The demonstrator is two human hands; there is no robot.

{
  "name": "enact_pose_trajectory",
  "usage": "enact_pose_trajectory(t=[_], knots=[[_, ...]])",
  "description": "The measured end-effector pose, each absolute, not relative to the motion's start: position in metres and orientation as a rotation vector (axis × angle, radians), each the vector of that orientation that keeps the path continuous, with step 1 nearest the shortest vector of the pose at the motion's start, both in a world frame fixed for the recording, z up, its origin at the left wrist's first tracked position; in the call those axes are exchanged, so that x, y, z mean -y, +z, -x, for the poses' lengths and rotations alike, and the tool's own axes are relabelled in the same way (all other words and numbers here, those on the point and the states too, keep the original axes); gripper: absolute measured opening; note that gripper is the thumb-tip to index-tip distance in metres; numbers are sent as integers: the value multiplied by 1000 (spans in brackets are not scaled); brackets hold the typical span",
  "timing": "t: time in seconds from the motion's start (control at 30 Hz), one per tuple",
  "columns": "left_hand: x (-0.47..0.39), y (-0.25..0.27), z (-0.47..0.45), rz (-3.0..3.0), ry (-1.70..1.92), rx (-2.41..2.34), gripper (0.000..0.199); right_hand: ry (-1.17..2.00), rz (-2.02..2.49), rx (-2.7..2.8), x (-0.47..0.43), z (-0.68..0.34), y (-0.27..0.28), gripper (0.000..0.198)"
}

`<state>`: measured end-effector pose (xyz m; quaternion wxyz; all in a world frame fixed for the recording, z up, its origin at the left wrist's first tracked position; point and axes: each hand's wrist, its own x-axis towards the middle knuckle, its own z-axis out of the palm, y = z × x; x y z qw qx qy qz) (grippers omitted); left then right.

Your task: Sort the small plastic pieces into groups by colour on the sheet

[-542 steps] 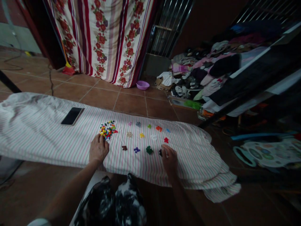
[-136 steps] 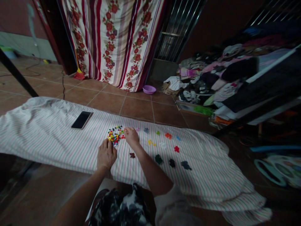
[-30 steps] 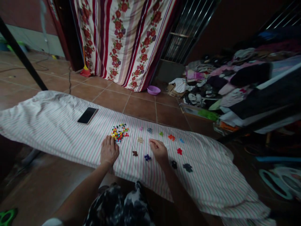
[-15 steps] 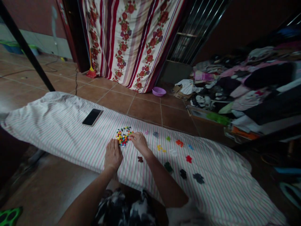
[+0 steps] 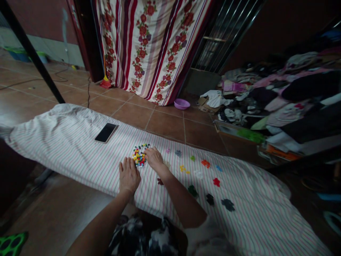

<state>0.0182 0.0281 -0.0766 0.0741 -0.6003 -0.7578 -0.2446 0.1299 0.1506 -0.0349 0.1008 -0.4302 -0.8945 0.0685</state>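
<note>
A mixed pile of small colourful bead-like pieces (image 5: 139,158) lies on the striped cloth (image 5: 77,142). My left hand (image 5: 129,176) rests flat on the cloth at the pile's near left edge, fingers stretched out. From the right, my right hand (image 5: 154,158) reaches onto the pile with fingers bent and drawn together; whatever is between the fingertips is too small to make out. Right of it are small groups sorted by colour, among them yellow pieces (image 5: 184,169), orange pieces (image 5: 205,163), red pieces (image 5: 216,182), dark green pieces (image 5: 192,191) and black pieces (image 5: 210,199). My right forearm partly covers the brown pieces (image 5: 160,181).
A phone (image 5: 106,133) lies on the cloth left of the pile. Beyond the cloth are a tiled floor, a purple basin (image 5: 182,104) and a flowered curtain (image 5: 157,46). Heaped clothes (image 5: 266,92) fill the right side. A dark pole (image 5: 32,53) slants at the left.
My right hand has shifted slightly left, further over the pile. My left hand stays beside the pile, its fingers a little more spread. The whole view has moved slightly.
</note>
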Motion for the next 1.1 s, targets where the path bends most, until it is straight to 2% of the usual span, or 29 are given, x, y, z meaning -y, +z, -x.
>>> enact_pose_trajectory(t=[0.73, 1.1], knots=[[-26, -71, -18, 1821, -697, 2249, 48, 317, 1269, 2382, -140, -147, -30, 21], [-24, -68, -18, 1815, -747, 2256, 44, 308, 1314, 2230, -106, -192, -36, 23]])
